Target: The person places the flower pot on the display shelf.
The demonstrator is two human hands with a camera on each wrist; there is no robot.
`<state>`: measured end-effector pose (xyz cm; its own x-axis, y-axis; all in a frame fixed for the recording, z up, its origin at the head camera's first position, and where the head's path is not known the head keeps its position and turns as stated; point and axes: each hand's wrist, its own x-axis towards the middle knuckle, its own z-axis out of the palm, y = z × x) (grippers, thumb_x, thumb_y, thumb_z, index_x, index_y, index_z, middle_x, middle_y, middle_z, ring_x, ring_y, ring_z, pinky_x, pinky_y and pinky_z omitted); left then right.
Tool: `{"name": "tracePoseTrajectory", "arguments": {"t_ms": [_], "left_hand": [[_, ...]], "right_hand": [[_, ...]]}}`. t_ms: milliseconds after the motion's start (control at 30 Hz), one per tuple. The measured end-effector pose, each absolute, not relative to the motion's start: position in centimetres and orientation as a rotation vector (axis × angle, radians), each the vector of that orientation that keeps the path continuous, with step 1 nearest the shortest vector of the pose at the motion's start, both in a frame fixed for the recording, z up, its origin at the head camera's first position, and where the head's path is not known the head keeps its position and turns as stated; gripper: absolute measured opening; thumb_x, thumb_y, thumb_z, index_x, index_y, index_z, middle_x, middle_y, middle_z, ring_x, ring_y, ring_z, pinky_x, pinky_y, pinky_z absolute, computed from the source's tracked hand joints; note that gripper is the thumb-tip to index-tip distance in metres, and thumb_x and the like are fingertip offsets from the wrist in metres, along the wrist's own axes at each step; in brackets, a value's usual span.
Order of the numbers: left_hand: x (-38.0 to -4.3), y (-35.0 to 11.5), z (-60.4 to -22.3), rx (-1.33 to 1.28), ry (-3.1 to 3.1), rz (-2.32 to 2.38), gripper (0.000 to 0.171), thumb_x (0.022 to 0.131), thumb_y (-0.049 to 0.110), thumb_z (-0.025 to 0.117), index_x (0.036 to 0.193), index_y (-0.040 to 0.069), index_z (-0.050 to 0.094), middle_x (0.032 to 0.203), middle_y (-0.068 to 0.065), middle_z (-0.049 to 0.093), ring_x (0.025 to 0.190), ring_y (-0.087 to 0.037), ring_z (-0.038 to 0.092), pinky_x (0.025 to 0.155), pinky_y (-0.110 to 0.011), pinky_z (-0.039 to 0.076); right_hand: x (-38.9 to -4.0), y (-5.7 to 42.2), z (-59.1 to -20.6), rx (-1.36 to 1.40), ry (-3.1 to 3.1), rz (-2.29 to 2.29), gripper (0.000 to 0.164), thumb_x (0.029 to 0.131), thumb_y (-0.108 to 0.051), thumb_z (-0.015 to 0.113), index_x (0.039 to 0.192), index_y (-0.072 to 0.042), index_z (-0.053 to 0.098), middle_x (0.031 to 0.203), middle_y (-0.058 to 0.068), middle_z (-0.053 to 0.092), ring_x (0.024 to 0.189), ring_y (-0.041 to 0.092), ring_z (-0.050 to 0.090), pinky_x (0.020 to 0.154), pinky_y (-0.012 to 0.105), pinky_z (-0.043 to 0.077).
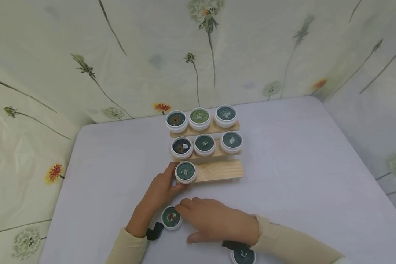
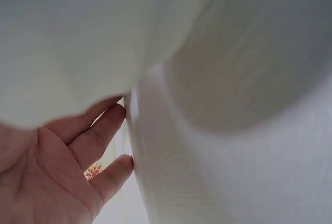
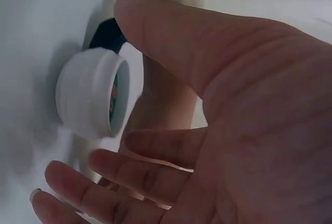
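In the head view my left hand [image 1: 161,190] grips a small white jar with a dark green speckled top [image 1: 186,171], thumb in front and fingers behind, at the left end of the lowest step of a wooden rack [image 1: 219,171]. The left wrist view shows this hand's fingers [image 2: 101,136] beside large, blurred white surfaces; the held jar cannot be made out there. My right hand [image 1: 216,222] is spread just over the table. Between its thumb and fingertips, apparently untouched, stands another white jar [image 3: 85,92], its green-and-brown top [image 1: 171,217] facing up.
On the rack's upper two steps sit several similar jars [image 1: 199,117], three per step. One more jar [image 1: 243,255] lies partly under the right wrist at the bottom edge. A white cloth covers the table [image 1: 300,165]; flower-patterned curtain [image 1: 145,55] hangs behind and at the sides.
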<state>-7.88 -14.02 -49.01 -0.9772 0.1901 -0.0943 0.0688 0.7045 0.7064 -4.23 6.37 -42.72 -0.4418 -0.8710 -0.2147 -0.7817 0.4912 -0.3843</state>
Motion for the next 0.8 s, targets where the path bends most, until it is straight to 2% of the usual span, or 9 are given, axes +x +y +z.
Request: {"name": "tracePoseTrajectory", "arguments": {"t_ms": [200,433,600,800], "left_hand": [[-7.9,-14.1,-49.0,0.217,2.744,1.135,0.068,0.089,0.036,0.085,0.146,0.023,0.05,0.136,-0.004,0.068,0.121,-0.031,0.067,0.102,-0.053,0.051],[-7.9,-14.1,-49.0,0.23,2.737,1.159,0.068,0.089,0.036,0.086,0.145,0.022,0.05,0.135,-0.004,0.069,0.119,-0.03,0.068,0.1,-0.052,0.052],[-7.8,-14.2,-49.1,0.224,2.749,1.156,0.067,0.088,0.034,0.086,0.144,0.021,0.051,0.134,-0.004,0.069,0.118,-0.031,0.068,0.099,-0.053,0.053],[-7.9,-14.0,-49.1,0.212,2.756,1.125,0.07,0.089,0.038,0.085,0.146,0.023,0.049,0.138,-0.004,0.067,0.119,-0.031,0.067,0.099,-0.052,0.052]], "right_hand": [[-3.8,5.2,-43.2,-1.449,2.31,-0.295,0.093,0.08,-0.048,0.091,0.154,-0.016,0.044,0.139,0.0,0.055,0.103,0.012,0.061,0.081,0.026,0.055],[-3.7,4.2,-43.7,-1.531,2.333,-0.234,0.096,0.081,-0.051,0.089,0.156,-0.015,0.041,0.141,0.003,0.052,0.1,0.011,0.06,0.073,0.024,0.054],[-3.6,3.4,-44.3,-1.599,2.338,-0.166,0.087,0.082,-0.051,0.088,0.151,-0.018,0.049,0.134,0.001,0.054,0.1,0.011,0.059,0.07,0.023,0.052],[-3.0,3.3,-45.1,-1.726,2.308,-0.111,0.062,0.08,-0.041,0.092,0.133,-0.023,0.064,0.113,-0.006,0.06,0.092,0.008,0.057,0.067,0.02,0.05]]}}
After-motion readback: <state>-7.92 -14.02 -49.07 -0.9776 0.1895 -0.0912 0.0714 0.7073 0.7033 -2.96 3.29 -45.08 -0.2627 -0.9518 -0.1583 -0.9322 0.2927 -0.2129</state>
